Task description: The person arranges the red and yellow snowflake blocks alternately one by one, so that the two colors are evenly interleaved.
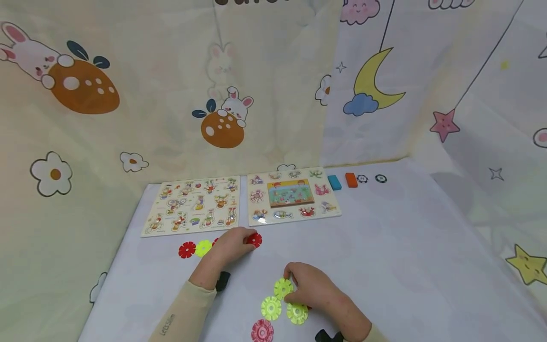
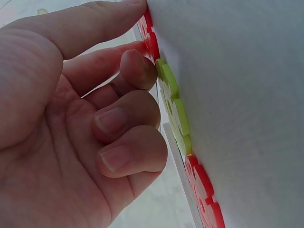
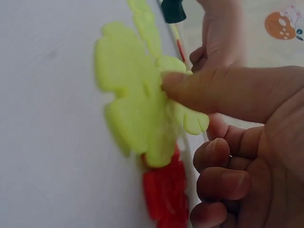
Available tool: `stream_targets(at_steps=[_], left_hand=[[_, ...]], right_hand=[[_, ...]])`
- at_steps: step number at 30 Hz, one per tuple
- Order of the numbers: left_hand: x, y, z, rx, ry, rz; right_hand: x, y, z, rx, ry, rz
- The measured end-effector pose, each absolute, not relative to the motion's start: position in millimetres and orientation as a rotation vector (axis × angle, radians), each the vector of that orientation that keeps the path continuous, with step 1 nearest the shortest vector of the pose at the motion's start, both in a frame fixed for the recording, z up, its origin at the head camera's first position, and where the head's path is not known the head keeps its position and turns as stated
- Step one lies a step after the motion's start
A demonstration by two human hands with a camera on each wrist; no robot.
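Note:
My left hand [image 1: 232, 243] pinches a red flower-shaped disc [image 1: 255, 240] by its edges, at the right end of a row on the table. To its left in that row lie a yellow-green disc [image 1: 203, 248] and another red disc [image 1: 187, 250]; my hand partly hides the row. With thumb and index finger, my right hand [image 1: 314, 285] pinches a yellow-green notched disc [image 1: 282, 289]. Two more yellow-green discs [image 1: 271, 308] [image 1: 297, 313] lie close around it. In the right wrist view a red disc [image 3: 166, 190] shows beneath a yellow-green one.
A paler red disc [image 1: 262, 330] lies nearest me. Two picture puzzle boards [image 1: 192, 229] [image 1: 295, 219] stand flat at the back. Right of them are a blue block [image 1: 334, 182], an orange block [image 1: 351, 180] and two small rings [image 1: 362, 179] [image 1: 381, 178]. A printed cloth [image 1: 273, 123] hangs behind.

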State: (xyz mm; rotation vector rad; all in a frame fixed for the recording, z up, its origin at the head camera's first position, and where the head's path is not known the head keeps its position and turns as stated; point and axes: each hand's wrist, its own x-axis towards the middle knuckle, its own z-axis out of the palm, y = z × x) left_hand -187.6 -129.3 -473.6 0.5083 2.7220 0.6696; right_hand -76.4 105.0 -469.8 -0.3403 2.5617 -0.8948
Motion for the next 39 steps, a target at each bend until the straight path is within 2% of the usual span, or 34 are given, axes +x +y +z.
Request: stream_targets(at_steps=[6,12,16,19,23,30,39], left_hand=[[-188,-128,-474,0.503,2.730,0.662],[-186,-128,-474,0.469,2.740,0.660],[-185,-129,-476,0.452,2.737,0.655],[-187,-129,-476,0.460,2.732,0.653],[-189,-129,-475,0.485,2.726,0.655],[-191,-129,-474,0.503,2.750,0.640],[-187,-127,-475,0.469,2.738,0.644]], right_hand=[[-84,111,-460,-0.460,2.412,-1.082],[-104,120,-413,-0.590,2.256,-1.223],[-120,124,-387,-0.585,2.218,-1.416],[-133,124,-381,-0.523,2.257,-1.525],[-151,119,-396,-0.413,2.315,-1.565],[-177,96,-444,-0.257,2.451,-1.455],[-176,82,-478,-0.189,2.729,-1.150]])
